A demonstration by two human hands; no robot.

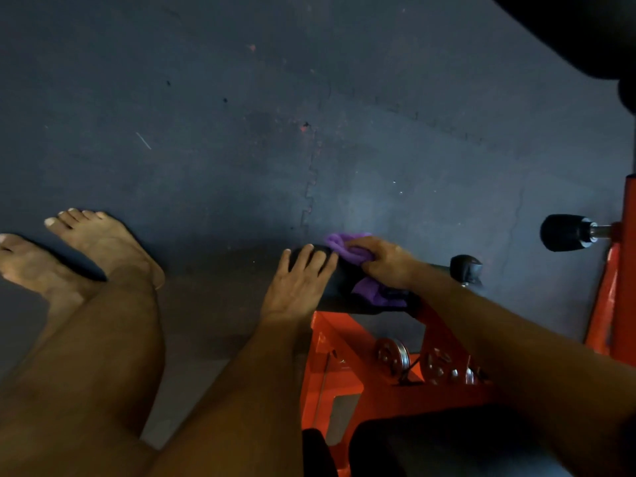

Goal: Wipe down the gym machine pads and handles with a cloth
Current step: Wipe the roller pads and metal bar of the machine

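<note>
A black roller pad (339, 287) lies across the top of an orange gym machine frame (330, 356). My left hand (296, 284) rests on the pad's left end, fingers laid nearly straight over it. My right hand (387, 263) grips a bunched purple cloth (370, 290) and presses it onto the pad just right of the left hand. Part of the cloth sticks out beyond my fingers on the far side. A black knob (466, 266) shows at the pad's right end, partly behind my forearm.
A black handle grip (564, 232) juts left from an orange upright (629, 270) at the right edge. Two metal pulleys (392, 356) sit in the frame below the pad. My bare feet (103, 246) stand on the dark rubber floor mat (241, 132). A black seat pad (430, 445) lies at the bottom.
</note>
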